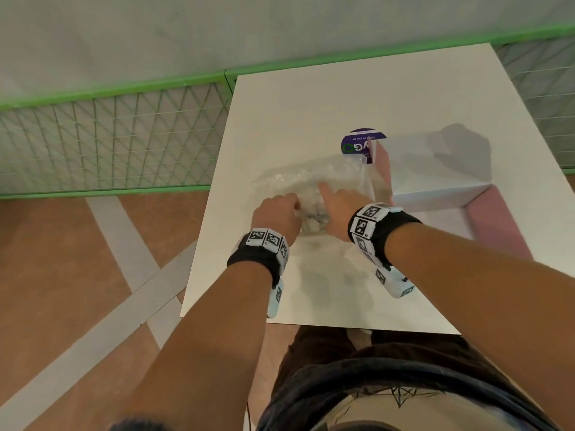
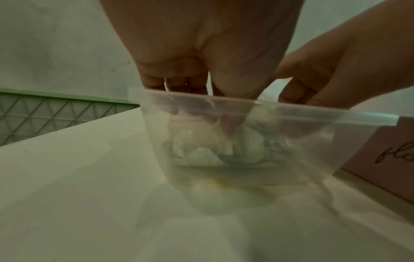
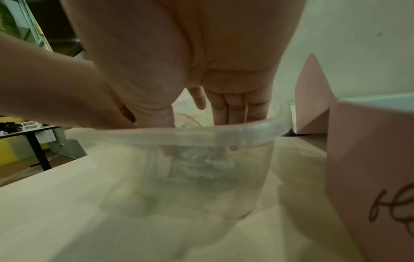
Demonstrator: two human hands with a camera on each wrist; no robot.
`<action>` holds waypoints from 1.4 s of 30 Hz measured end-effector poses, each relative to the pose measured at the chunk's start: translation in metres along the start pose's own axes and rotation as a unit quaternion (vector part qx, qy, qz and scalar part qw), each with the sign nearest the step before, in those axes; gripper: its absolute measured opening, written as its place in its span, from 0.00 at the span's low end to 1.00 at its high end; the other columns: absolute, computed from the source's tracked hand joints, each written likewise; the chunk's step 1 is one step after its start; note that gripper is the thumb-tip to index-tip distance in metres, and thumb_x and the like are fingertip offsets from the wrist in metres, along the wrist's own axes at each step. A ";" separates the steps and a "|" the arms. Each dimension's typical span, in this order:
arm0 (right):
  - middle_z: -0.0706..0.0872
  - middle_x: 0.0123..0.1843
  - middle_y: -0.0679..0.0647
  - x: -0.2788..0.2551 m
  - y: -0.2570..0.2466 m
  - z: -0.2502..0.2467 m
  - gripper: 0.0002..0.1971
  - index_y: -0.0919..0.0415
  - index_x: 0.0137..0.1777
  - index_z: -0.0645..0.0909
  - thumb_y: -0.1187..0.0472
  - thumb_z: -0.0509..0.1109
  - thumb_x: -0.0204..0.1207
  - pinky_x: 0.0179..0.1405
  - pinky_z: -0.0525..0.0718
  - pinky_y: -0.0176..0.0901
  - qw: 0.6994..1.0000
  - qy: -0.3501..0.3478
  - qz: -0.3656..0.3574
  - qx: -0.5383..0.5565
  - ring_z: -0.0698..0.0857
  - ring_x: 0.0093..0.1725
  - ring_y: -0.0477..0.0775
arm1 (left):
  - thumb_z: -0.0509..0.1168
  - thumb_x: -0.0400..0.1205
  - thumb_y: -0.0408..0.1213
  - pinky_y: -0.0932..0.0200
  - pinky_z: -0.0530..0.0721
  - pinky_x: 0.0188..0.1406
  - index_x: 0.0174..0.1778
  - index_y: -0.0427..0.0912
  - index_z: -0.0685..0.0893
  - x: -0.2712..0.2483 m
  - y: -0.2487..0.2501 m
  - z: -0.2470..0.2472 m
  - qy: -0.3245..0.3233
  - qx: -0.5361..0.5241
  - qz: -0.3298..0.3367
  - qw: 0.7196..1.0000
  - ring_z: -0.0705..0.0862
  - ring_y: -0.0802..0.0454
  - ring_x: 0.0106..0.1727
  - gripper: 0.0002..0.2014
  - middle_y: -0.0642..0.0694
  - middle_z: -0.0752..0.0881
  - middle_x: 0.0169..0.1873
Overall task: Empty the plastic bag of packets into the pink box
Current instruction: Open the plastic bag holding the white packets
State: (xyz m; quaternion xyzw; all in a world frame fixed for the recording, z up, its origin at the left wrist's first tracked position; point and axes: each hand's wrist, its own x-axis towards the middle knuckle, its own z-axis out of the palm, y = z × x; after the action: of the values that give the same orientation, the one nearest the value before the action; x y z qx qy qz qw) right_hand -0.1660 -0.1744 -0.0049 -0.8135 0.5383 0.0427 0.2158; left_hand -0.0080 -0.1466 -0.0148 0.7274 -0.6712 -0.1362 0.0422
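Note:
A clear zip plastic bag (image 1: pixel 308 178) lies on the white table (image 1: pixel 311 98), its mouth facing me. White packets (image 2: pixel 201 147) show through its film. My left hand (image 1: pixel 294 209) pinches the bag's zip rim (image 2: pixel 280 109) on the left side, fingers curled over it. My right hand (image 1: pixel 326 195) holds the same rim (image 3: pixel 201 133) on the right, fingers dipped into the mouth. The pink box (image 1: pixel 497 219) stands open just right of the bag, with its white inside (image 1: pixel 435 169) showing and a flap (image 3: pixel 311 97) raised. The fingertips of both hands are hidden behind the film.
A round purple label (image 1: pixel 357 144) lies past the bag, next to the box's far corner. A green mesh fence (image 1: pixel 109 141) runs behind and left of the table. The table's front edge (image 1: pixel 311 326) is close to my body.

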 end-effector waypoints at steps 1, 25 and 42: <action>0.75 0.41 0.53 0.001 0.001 0.000 0.37 0.54 0.76 0.57 0.54 0.74 0.72 0.34 0.80 0.47 1.000 -0.001 0.004 -0.008 0.79 0.36 0.58 | 0.66 0.80 0.39 0.46 0.84 0.50 0.55 0.47 0.83 -0.002 0.002 -0.002 0.019 -0.014 0.006 1.000 0.83 0.41 0.51 0.09 0.44 0.87 0.47; 0.67 0.23 0.52 -0.087 -0.055 -0.203 0.11 0.59 0.28 0.72 0.58 0.69 0.67 0.25 0.68 0.41 0.909 0.220 -0.086 0.344 0.68 0.23 0.53 | 0.68 0.80 0.38 0.46 0.72 0.33 0.38 0.37 0.79 -0.085 0.042 -0.106 0.416 -0.050 0.268 0.867 0.76 0.41 0.33 0.09 0.41 0.79 0.33; 0.77 0.32 0.48 -0.119 -0.011 -0.118 0.06 0.57 0.41 0.74 0.64 0.70 0.72 0.36 0.76 0.46 0.978 0.007 -0.097 0.187 0.76 0.31 0.50 | 0.61 0.81 0.65 0.49 0.78 0.30 0.27 0.45 0.71 -0.127 0.042 -0.088 0.177 -0.241 0.005 0.954 0.79 0.50 0.26 0.27 0.48 0.78 0.21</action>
State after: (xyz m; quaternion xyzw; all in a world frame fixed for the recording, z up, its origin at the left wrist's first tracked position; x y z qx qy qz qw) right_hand -0.2249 -0.1155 0.1409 -0.8071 0.4572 -0.0857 0.3636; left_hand -0.0341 -0.0356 0.0980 0.7047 -0.6039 -0.1626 0.3351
